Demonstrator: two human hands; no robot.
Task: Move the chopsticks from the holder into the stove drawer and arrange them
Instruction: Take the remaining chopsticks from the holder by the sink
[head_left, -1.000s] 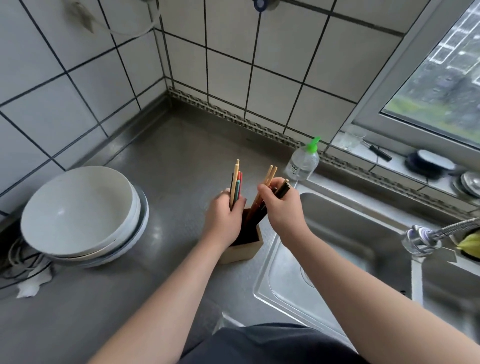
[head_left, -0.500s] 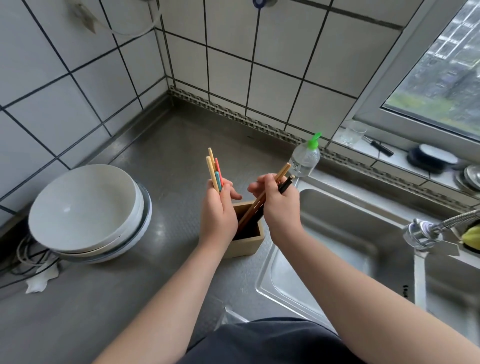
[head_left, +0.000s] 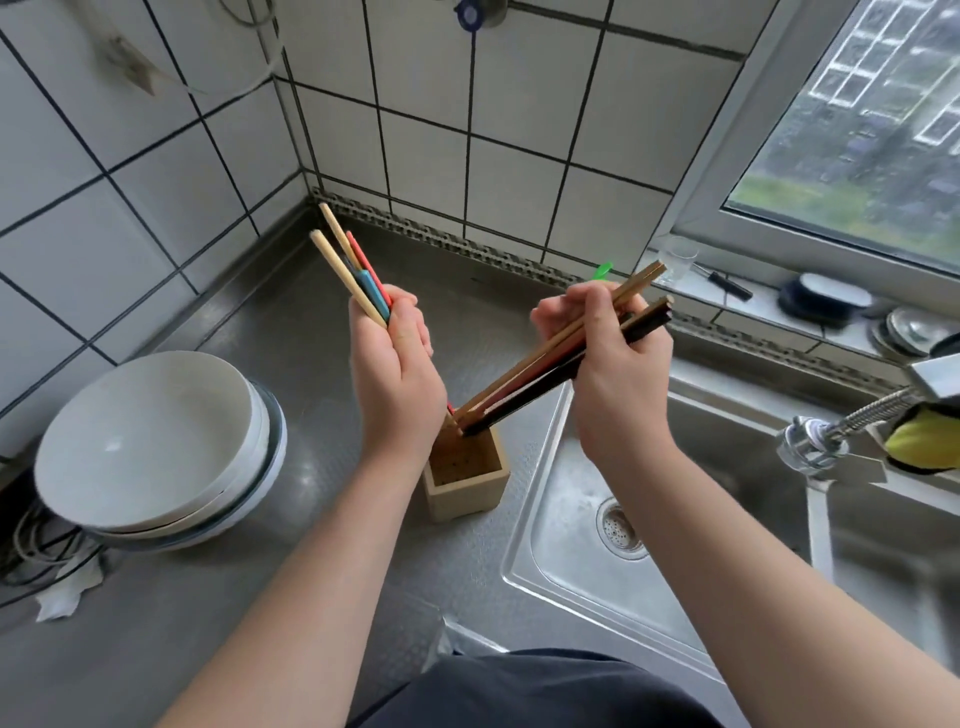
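Bottle (head_left: 602, 270) sat hidden behind right hand (head_left: 613, 364), only green cap showing | left hand (head_left: 397, 374) covered chopstick middles | faucet (head_left: 852, 431) was cut off at right edge

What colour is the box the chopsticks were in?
Pale tan wood, the chopstick holder shows best in the head view, its only view.

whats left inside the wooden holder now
The wooden holder looks nearly empty: its speckled floor shows. The right hand's chopsticks reach its rim; the left hand hides the back corner.
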